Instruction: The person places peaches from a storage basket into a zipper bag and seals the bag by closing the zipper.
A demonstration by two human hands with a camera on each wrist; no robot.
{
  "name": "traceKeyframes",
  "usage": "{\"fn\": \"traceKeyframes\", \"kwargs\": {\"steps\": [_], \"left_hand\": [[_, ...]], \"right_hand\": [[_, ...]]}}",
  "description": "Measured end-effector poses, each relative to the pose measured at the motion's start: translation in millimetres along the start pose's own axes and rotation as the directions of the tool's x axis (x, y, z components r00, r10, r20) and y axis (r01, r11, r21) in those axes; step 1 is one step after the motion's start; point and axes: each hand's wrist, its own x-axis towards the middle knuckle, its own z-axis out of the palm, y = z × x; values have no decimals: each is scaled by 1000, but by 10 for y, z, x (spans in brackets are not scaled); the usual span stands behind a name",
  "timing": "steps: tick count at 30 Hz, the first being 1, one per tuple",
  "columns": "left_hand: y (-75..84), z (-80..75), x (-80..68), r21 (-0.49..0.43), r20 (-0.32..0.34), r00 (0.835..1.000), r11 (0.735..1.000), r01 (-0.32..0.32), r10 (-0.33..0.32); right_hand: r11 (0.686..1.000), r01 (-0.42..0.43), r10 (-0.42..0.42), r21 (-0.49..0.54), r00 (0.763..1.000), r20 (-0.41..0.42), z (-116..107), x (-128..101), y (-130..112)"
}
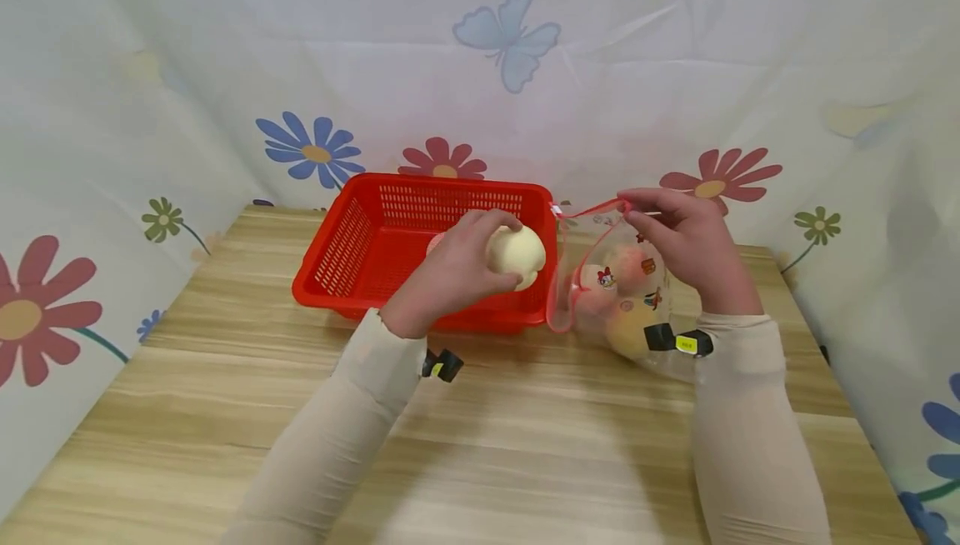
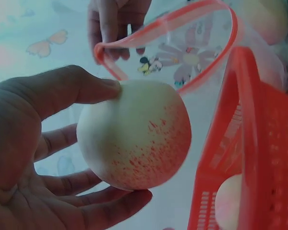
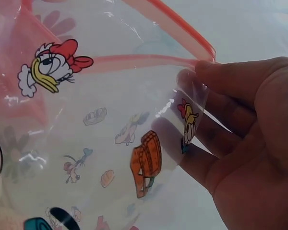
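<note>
While my left hand (image 1: 450, 270) grips a peach (image 1: 517, 255) above the basket (image 1: 352, 237) near the table's far edge, my right hand (image 1: 690, 245) pinches the bag (image 1: 622, 295) rim open; next I judge a gentle lowering into the basket.

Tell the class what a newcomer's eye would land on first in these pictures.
First comes the bright red basket at the back of the wooden table. Above its right side, the left hand grips a pale peach flecked with red. To the right, the right hand pinches the rim of a clear cartoon-printed bag holding more fruit.
</note>
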Motion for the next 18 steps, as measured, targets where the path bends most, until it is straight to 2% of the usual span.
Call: {"fn": "traceKeyframes", "kwargs": {"steps": [5,10,18], "left_hand": [[60,96,32,-40,2,996,996,-85,85],[97,167,60,-69,-37,985,983,-171,169],[118,299,143,-54,-60,966,966,-254,250]], "right_hand": [[1000,19,-19,7,1000,25,33,-11,-16],[1000,26,-26,2,999,42,43,-27,-26],[999,47,-47,-8,998,52,58,-54,-41]]}}
